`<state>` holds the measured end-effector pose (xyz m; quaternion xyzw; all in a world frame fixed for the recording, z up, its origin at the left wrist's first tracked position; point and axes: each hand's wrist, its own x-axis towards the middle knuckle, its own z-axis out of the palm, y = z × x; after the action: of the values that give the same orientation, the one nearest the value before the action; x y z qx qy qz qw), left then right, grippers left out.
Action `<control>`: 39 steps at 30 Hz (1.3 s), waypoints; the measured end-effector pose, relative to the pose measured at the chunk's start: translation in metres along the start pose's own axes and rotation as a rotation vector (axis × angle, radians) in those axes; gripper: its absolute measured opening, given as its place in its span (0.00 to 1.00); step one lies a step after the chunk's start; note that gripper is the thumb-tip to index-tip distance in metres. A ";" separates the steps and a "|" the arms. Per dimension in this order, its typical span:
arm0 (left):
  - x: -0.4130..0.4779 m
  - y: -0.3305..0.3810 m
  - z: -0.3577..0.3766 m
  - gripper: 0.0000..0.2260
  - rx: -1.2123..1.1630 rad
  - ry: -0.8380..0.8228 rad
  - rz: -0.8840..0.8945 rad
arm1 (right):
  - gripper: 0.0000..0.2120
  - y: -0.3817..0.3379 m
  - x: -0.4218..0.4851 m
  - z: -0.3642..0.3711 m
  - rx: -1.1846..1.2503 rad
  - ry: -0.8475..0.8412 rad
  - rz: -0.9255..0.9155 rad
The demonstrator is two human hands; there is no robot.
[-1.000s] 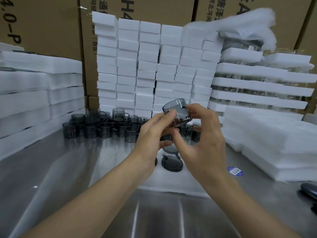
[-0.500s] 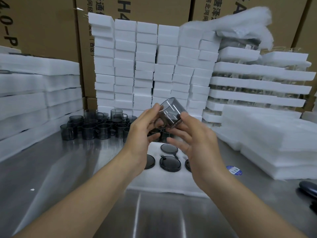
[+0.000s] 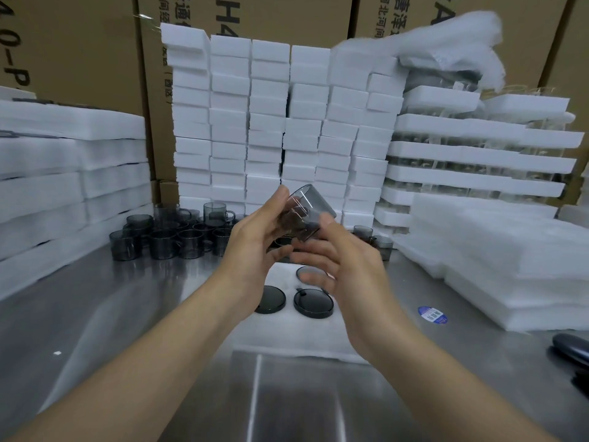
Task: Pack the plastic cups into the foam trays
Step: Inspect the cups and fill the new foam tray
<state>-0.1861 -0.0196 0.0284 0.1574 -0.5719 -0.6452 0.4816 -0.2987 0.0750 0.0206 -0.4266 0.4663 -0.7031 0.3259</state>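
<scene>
1. The left hand (image 3: 255, 247) grips one smoke-grey plastic cup (image 3: 307, 212), with the thumb at its upper edge and the fingers curled beneath. The cup is tilted in the air above the foam tray (image 3: 302, 341).
2. The right hand (image 3: 345, 269) is loosely spread. Its thumb touches the cup's lower side, and its fingers lie nearly straight under it, blurred.
3. The tray lies on the steel table (image 3: 127, 314). Three dark round shapes (image 3: 314, 303) sit in it, and the hands hide part of it.
4. Loose cups (image 3: 172, 240) crowd the table behind on the left. There are over a dozen, too overlapped to count exactly. At least two further cups (image 3: 381, 247) stand to the right.
5. One blue sticker (image 3: 432, 315) lies right of the tray.
</scene>
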 end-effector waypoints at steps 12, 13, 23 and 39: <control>0.001 -0.001 -0.005 0.26 0.029 0.016 0.014 | 0.19 0.004 -0.003 0.000 -0.046 -0.086 -0.067; 0.001 -0.001 -0.005 0.27 0.031 0.000 0.008 | 0.18 0.002 -0.004 0.001 -0.020 -0.081 -0.043; -0.001 -0.005 -0.003 0.21 0.068 0.030 0.068 | 0.23 -0.006 -0.003 -0.001 0.102 -0.099 0.037; 0.004 -0.007 -0.006 0.23 0.131 -0.056 0.099 | 0.27 -0.004 0.004 -0.006 0.108 -0.109 0.133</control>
<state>-0.1863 -0.0275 0.0220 0.1421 -0.6332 -0.5860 0.4853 -0.3063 0.0756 0.0241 -0.4140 0.4365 -0.6800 0.4193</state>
